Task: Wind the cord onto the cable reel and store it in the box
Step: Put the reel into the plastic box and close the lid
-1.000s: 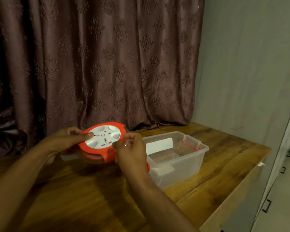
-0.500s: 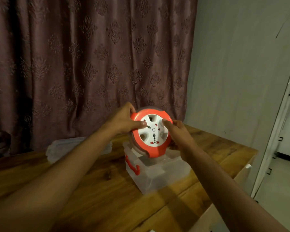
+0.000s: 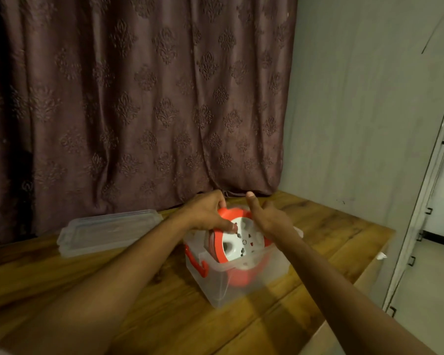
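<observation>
The red and white cable reel (image 3: 237, 245) stands on edge inside the clear plastic box (image 3: 215, 285), its white socket face turned toward me and its lower half below the box rim. My left hand (image 3: 208, 213) grips the reel's top left edge, thumb on the white face. My right hand (image 3: 267, 216) rests against the reel's upper right edge with the thumb raised and fingers spread. The cord is wound on the reel and mostly hidden. A red latch (image 3: 196, 262) hangs on the box's left end.
The box's clear lid (image 3: 108, 231) lies flat on the wooden table (image 3: 113, 303) to the left, near the brown curtain (image 3: 139, 98). The table's right edge drops off beside a white cabinet (image 3: 420, 226). A grey wall stands to the right.
Both hands carried the reel from the left of the box, tipped it upright above the box, then lowered it inside. The right hand's fingers have loosened from it.
</observation>
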